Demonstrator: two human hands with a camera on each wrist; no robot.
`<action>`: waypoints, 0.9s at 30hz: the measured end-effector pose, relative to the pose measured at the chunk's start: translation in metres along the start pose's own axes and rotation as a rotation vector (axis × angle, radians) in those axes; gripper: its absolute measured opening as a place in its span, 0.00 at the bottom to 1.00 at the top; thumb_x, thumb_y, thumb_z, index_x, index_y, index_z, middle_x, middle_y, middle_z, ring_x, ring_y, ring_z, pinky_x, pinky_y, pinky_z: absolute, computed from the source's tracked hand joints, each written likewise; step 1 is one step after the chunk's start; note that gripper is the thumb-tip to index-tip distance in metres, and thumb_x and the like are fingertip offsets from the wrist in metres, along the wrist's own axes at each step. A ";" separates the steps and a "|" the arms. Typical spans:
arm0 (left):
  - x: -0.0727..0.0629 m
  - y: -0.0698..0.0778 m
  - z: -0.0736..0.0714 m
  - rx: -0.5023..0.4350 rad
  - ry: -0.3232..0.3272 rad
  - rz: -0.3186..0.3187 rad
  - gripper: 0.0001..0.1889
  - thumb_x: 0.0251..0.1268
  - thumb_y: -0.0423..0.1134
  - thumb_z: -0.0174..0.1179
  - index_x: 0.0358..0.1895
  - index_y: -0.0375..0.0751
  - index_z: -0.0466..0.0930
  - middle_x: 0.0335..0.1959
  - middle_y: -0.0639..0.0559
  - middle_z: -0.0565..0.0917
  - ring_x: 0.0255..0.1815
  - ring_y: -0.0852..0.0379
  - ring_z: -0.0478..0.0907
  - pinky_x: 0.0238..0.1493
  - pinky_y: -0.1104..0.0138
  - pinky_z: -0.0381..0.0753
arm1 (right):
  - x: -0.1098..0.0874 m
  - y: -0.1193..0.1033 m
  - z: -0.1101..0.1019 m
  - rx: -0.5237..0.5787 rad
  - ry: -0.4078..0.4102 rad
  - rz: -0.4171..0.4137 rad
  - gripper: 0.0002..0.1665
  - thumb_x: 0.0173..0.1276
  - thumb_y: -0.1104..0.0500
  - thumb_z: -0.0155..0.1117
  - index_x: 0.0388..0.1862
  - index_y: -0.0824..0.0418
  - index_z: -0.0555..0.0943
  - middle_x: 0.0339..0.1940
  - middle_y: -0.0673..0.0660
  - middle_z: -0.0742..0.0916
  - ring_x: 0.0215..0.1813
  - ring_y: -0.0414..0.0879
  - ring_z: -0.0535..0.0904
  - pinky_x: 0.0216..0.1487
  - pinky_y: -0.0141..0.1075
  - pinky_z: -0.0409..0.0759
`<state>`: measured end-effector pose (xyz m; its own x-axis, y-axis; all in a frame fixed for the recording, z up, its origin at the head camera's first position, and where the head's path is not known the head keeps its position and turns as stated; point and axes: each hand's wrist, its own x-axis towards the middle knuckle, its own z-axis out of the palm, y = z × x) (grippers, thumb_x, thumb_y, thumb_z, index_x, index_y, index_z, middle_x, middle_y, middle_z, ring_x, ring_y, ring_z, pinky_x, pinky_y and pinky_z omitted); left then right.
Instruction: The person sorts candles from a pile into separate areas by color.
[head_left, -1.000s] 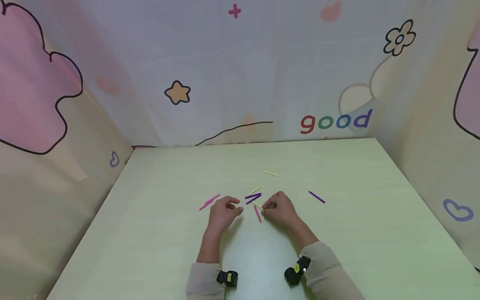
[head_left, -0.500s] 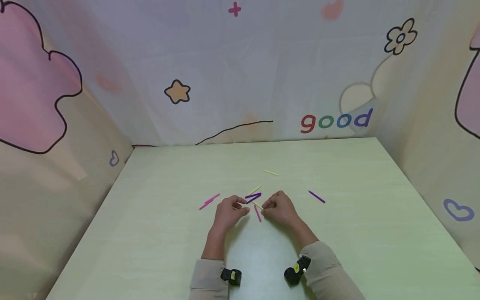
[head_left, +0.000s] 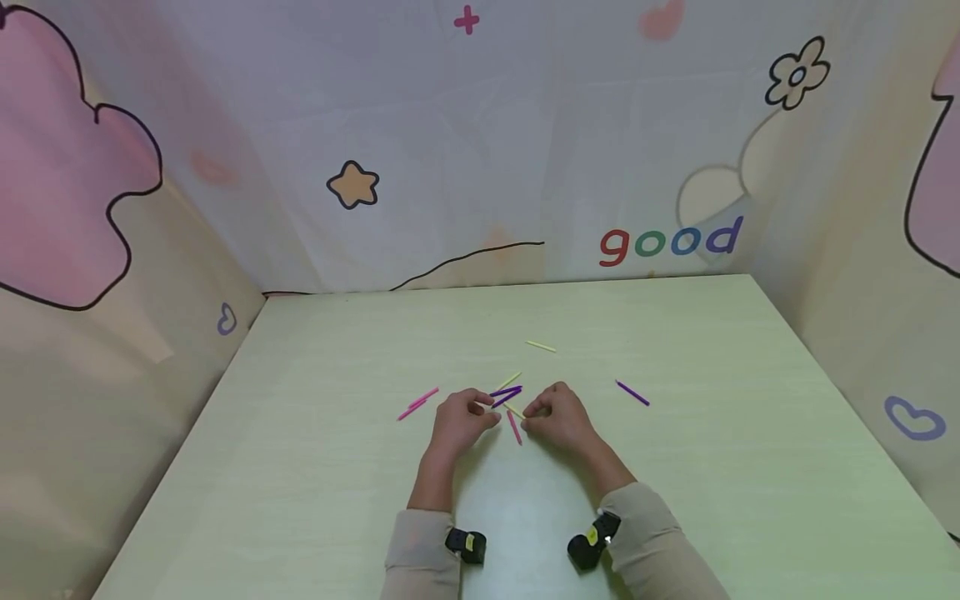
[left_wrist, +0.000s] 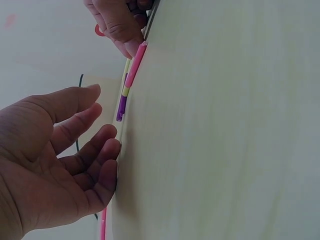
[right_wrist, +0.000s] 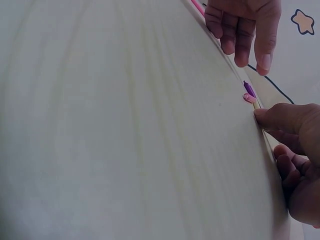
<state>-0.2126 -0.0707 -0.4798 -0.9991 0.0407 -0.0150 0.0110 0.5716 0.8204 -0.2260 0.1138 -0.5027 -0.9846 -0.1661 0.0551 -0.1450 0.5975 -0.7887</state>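
My right hand [head_left: 558,418] pinches the near end of a thin yellow stick [head_left: 513,410] between thumb and forefinger. Just left of it, my left hand [head_left: 459,423] is held with thumb and fingers apart, nothing between them, its fingertips close by two purple sticks [head_left: 507,398]. These purple sticks lie across the yellow ones in the middle of the table. A pink stick [head_left: 514,428] points toward me between the two hands. In the left wrist view that pink stick [left_wrist: 136,65] overlaps the yellow and purple ones. Another yellow stick [head_left: 512,380] pokes out behind the purple pair.
Two pink sticks [head_left: 417,403] lie end to end left of my left hand. One purple stick [head_left: 633,392] is off to the right, and a yellow stick [head_left: 541,346] lies farther back. Printed cloth walls [head_left: 480,150] surround the pale table [head_left: 337,350].
My left hand has moved right, away from the two pink sticks, to beside the purple ones. My right hand keeps its place at the yellow stick.
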 end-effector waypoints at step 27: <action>0.003 -0.002 0.012 0.154 -0.092 0.006 0.11 0.43 0.41 0.73 0.31 0.44 0.85 0.24 0.55 0.76 0.28 0.56 0.70 0.28 0.65 0.68 | -0.001 0.000 0.000 -0.015 -0.007 -0.013 0.04 0.49 0.65 0.73 0.26 0.62 0.85 0.35 0.56 0.74 0.38 0.49 0.69 0.39 0.41 0.67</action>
<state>-0.2155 -0.0617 -0.4889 -0.9910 0.1156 -0.0681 0.0307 0.6894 0.7237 -0.2253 0.1136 -0.5030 -0.9819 -0.1793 0.0617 -0.1597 0.6070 -0.7785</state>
